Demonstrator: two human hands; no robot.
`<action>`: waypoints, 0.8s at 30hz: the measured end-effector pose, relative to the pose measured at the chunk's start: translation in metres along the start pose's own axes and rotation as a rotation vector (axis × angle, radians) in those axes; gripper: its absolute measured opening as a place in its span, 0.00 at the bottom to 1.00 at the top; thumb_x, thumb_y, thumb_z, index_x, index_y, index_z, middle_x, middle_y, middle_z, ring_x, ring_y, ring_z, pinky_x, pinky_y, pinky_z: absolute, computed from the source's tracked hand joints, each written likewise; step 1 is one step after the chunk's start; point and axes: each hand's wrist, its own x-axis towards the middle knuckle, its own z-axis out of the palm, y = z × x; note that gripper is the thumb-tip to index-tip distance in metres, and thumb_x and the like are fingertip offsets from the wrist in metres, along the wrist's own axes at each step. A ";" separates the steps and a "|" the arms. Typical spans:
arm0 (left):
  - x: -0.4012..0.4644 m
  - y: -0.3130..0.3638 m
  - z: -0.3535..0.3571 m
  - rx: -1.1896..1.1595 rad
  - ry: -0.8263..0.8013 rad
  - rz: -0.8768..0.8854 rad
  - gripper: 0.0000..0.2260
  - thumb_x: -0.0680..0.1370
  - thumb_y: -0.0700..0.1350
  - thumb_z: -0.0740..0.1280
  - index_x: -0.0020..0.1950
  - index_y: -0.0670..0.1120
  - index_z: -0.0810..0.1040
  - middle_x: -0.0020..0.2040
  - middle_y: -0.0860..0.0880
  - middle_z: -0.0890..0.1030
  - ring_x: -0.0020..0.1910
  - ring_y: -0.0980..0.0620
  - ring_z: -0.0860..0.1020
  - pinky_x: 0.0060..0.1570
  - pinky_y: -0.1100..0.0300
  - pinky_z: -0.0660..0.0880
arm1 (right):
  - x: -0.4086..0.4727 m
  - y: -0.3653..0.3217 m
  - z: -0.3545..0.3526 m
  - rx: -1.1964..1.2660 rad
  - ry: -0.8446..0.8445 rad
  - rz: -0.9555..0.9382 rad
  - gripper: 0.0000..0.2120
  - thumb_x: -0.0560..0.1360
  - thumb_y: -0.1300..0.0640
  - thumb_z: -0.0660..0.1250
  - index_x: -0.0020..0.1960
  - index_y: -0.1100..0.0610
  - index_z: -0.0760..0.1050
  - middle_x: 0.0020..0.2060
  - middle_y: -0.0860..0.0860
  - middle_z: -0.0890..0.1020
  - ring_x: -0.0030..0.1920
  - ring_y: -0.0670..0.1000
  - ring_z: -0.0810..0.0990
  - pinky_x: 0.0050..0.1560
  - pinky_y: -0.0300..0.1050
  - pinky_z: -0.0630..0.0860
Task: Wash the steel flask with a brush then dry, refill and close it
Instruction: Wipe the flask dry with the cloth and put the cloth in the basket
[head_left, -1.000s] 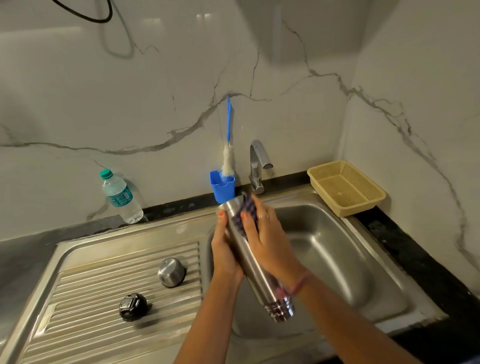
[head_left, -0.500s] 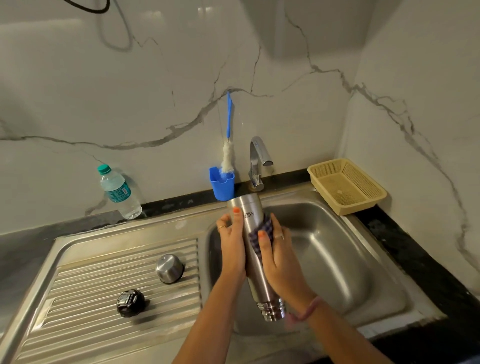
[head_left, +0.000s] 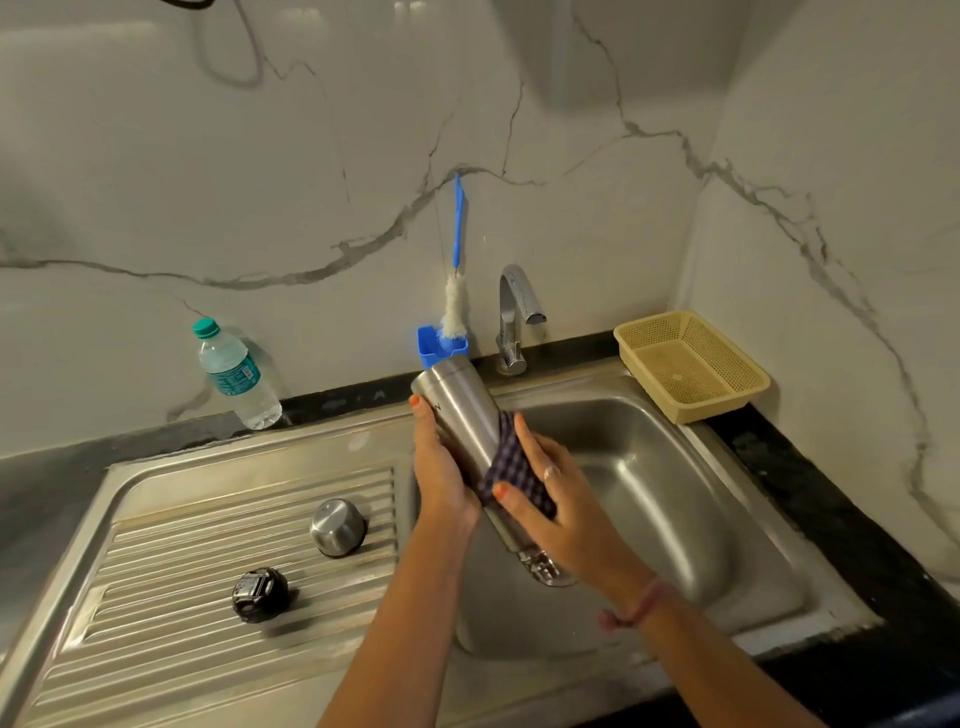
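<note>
Steel flask (head_left: 470, 421): rigid, smooth, likely slippery while damp; lying tilted over the sink (head_left: 675, 467), mouth toward the person. Left hand (head_left: 441, 467) is cradling its body; right hand (head_left: 561, 509) is clasping a checked cloth (head_left: 511, 467) around it. Mid-body hold is looking safest.

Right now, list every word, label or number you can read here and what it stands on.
steel flask: one letter shows beside the left hand, reading like "N"; the rest is covered.
water bottle: teal label, print too small to read.
black cap: top marking too blurred to read.
Nothing else carries text.
</note>
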 end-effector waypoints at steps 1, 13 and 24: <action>0.003 0.004 -0.002 0.008 0.023 0.004 0.20 0.79 0.66 0.59 0.59 0.51 0.74 0.54 0.42 0.81 0.53 0.44 0.81 0.49 0.51 0.77 | -0.016 0.003 0.002 0.028 -0.010 0.019 0.35 0.75 0.34 0.57 0.77 0.41 0.48 0.71 0.42 0.61 0.70 0.42 0.64 0.69 0.39 0.65; -0.002 0.002 0.000 0.189 -0.055 0.093 0.34 0.70 0.63 0.71 0.69 0.47 0.67 0.59 0.42 0.80 0.52 0.46 0.83 0.48 0.51 0.82 | 0.036 -0.016 0.002 0.143 0.037 0.129 0.33 0.76 0.36 0.56 0.77 0.46 0.51 0.65 0.53 0.69 0.61 0.46 0.73 0.61 0.42 0.74; -0.023 -0.022 0.019 0.088 -0.099 0.096 0.19 0.83 0.58 0.56 0.60 0.48 0.80 0.54 0.45 0.86 0.52 0.47 0.84 0.57 0.49 0.78 | 0.080 -0.042 -0.026 0.038 0.069 0.031 0.30 0.77 0.36 0.55 0.75 0.46 0.56 0.64 0.48 0.73 0.61 0.49 0.75 0.61 0.46 0.74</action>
